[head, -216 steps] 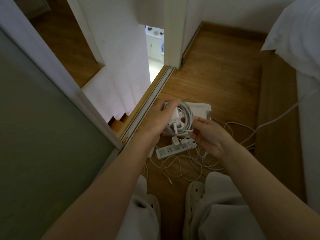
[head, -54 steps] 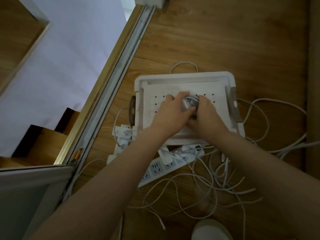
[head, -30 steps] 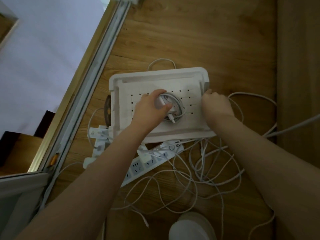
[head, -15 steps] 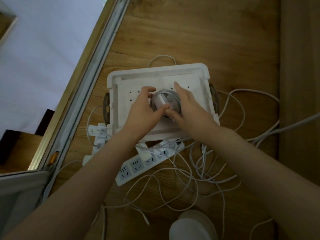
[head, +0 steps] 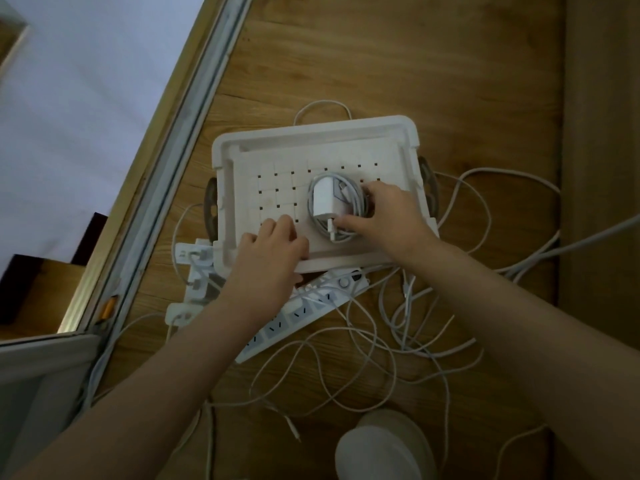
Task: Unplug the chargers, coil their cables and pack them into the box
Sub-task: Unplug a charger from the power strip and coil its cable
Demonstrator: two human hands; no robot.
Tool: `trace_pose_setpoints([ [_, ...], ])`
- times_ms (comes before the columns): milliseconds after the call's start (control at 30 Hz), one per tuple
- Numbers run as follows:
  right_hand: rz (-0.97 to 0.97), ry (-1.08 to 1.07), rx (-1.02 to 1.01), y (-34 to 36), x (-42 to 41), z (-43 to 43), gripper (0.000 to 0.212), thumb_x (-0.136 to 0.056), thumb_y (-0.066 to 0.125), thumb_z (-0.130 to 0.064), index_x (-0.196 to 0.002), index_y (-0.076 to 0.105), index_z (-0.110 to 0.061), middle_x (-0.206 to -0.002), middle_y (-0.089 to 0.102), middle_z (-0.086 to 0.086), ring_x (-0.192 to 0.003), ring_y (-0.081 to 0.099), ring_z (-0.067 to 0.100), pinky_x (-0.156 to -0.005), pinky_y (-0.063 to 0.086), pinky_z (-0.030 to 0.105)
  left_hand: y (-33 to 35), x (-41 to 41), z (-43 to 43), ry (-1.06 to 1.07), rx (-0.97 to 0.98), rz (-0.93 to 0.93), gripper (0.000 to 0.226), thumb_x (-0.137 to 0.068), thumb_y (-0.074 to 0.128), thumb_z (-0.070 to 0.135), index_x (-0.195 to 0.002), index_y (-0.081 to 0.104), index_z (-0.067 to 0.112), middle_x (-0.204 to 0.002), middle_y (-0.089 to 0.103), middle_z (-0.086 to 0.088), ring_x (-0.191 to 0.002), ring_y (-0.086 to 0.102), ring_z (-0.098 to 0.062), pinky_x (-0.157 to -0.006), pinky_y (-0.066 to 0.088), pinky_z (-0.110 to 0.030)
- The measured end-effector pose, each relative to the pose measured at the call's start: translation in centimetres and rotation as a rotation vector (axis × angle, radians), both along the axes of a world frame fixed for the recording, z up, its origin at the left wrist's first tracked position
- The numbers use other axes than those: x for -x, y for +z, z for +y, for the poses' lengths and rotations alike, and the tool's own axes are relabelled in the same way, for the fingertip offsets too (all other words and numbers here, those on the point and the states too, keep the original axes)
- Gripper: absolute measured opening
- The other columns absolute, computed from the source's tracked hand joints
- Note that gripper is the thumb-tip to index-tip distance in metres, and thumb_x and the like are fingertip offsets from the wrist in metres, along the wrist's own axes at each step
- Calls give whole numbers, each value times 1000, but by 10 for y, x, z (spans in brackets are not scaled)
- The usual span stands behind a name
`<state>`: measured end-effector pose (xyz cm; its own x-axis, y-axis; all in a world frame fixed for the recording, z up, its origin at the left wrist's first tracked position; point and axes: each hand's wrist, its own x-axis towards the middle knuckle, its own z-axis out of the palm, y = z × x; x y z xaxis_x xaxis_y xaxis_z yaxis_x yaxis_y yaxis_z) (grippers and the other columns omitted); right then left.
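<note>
My right hand [head: 388,216] pinches the coiled charger [head: 325,202] lying at three o'clock inside the white box [head: 311,133], while my left hand [head: 270,251], loosely curled and empty, rests on its seven-o'clock rim.

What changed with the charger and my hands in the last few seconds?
The white charger with its coiled cable, held up in both hands earlier, has gone down into the white perforated plastic box. The left hand has let go and pulled back to the box's near rim; the right hand still holds the coil. The white power strip stays against the box's near side.
</note>
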<state>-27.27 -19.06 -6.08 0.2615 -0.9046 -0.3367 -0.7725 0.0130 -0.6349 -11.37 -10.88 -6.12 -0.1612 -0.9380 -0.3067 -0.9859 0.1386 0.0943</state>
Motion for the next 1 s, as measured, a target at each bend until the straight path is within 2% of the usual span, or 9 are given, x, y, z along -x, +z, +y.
trace_pose_setpoints([
  [100, -27, 13, 48, 6, 2, -5, 33, -74, 77, -29, -96, 64, -8, -87, 65, 6, -79, 58, 18, -64, 44, 29, -4, -1, 0, -50, 35, -22, 24, -90, 57, 23, -113, 51, 19, -115, 47, -1, -110, 40, -23, -86, 34, -33],
  [200, -108, -62, 116, 15, 3, -4, 36, -74, 77, -23, -105, 65, -10, -94, 68, 5, -85, 62, 17, -75, 53, 34, -2, -2, -7, -31, 123, 70, 21, -85, 65, 15, -104, 57, 15, -104, 53, -2, -98, 46, -23, -83, 36, -34],
  [333, -152, -234, 225, 23, 9, -5, 32, -76, 75, -23, -102, 65, -10, -90, 69, 7, -82, 65, 19, -76, 55, 39, 0, 16, -26, -65, 93, 144, 31, -91, 52, 10, -120, 48, 18, -119, 44, 0, -112, 41, -19, -95, 30, -31],
  [433, -183, -332, 264, 30, 19, -8, 30, -77, 74, -21, -104, 65, -11, -88, 66, 1, -82, 64, 16, -74, 55, 34, 1, 31, -35, -89, 136, 200, 32, -91, 52, 9, -121, 48, 17, -120, 45, -1, -113, 40, -19, -97, 30, -32],
  [533, -216, -394, 288, 38, 28, -13, 36, -78, 73, -22, -111, 63, -13, -90, 63, -7, -85, 64, 10, -75, 55, 23, 11, 35, -47, -20, 194, 356, 25, -91, 55, 11, -115, 55, 14, -111, 48, -2, -107, 43, -20, -94, 30, -32],
  [633, -288, -448, 318, 49, 34, -18, 39, -77, 74, -23, -113, 62, -14, -95, 66, -7, -88, 65, 6, -80, 56, 27, 29, 40, -57, 51, 246, 542, 19, -88, 60, 11, -107, 61, 9, -103, 48, -3, -103, 44, -21, -91, 35, -34],
  [700, -340, -471, 340, 58, 36, -22, 39, -77, 74, -22, -114, 63, -13, -97, 68, -6, -88, 66, 4, -80, 56, 26, 38, 42, -62, 52, 288, 594, 18, -86, 63, 9, -103, 62, 6, -102, 51, -7, -102, 45, -24, -90, 37, -38],
  [867, -496, -508, 426, 86, 36, -28, 34, -80, 72, -16, -112, 64, -11, -95, 68, -7, -87, 67, 1, -76, 55, 17, 51, 47, -73, -72, 486, 557, 20, -71, 72, 1, -90, 63, -1, -87, 56, -16, -84, 53, -36, -71, 43, -45],
  [1000, -562, -529, 459, 97, 34, -29, 37, -79, 73, -17, -114, 64, -10, -98, 69, -7, -90, 67, 2, -79, 55, 21, 59, 39, -86, 10, 588, 501, 17, -76, 68, 4, -92, 63, 0, -91, 56, -17, -87, 52, -36, -74, 43, -46],
])
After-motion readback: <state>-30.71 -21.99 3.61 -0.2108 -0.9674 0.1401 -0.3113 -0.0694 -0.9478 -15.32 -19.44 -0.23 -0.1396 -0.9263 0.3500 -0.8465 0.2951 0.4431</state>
